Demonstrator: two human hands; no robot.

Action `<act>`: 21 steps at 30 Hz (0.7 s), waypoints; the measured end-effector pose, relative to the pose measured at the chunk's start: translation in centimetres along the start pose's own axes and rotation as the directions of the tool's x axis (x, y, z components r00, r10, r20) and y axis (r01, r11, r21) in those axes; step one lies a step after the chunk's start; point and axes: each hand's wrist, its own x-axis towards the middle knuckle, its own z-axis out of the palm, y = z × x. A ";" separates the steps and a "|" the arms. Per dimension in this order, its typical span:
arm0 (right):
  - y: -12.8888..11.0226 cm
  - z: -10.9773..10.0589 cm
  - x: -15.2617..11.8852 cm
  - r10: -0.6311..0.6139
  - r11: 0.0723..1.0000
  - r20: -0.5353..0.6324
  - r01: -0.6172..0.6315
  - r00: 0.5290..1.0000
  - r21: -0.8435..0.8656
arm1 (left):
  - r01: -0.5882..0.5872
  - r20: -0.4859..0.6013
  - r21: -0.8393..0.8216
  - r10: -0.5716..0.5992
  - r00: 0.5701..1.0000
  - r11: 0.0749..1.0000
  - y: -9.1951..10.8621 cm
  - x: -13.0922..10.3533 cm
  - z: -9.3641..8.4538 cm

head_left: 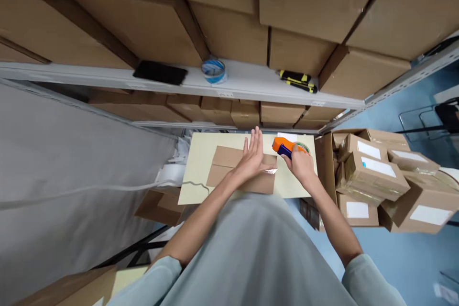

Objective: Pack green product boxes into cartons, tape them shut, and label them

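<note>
You have one low, brown cardboard box (224,167) in front of you, on the pale yellow, flat-topped bench (196,147), close to its near edge. A seam runs lengthwise across the box, and a shiny scrap shows near its right end. You also have one orange and dark-blue tape dispenser (282,145), just beyond the right end of the box, with one green-edged roll at its back.

Your left forearm crosses the near side of the box, and your hand hides its middle. One thin grey cable (143,186) comes in from the left and ends over the bench beside the box. Past the bench's right end stands one large open carton (325,158), heaped with smaller boxes; you can count five white labels on the pile. Beyond the bench, a grey metal shelf (247,79) carries one blue-and-white tape roll (214,71), one flat black object (160,72), what look like two black-and-yellow cutters (298,81), and stacked brown cartons (229,31).

Your left hand (253,155) is spread over the box, fingers straight and near together, thumb out toward the shiny scrap, gripping nothing. Your right hand (301,165) has its fingers curled tightly round the dispenser.
</note>
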 end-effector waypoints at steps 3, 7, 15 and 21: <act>-3.3 -4.9 1.4 -0.097 0.995 -0.149 0.098 0.984 -0.001 | -0.029 -0.145 -0.021 0.025 0.989 0.999 0.5 3.0 -3.7; -7.6 -10.5 5.3 -0.288 0.958 -0.376 0.261 0.881 -0.121 | 0.008 -0.288 -0.072 -0.029 0.957 0.997 -0.5 6.9 -8.3; -13.1 -16.6 15.1 -0.370 0.921 -0.416 0.271 0.830 -0.278 | 0.041 -0.345 -0.197 -0.109 0.932 0.980 -3.2 12.1 -11.4; -13.7 -16.2 17.9 -0.326 0.932 -0.380 0.227 0.865 -0.283 | 0.040 -0.339 -0.244 -0.123 0.933 0.969 -4.5 11.6 -10.7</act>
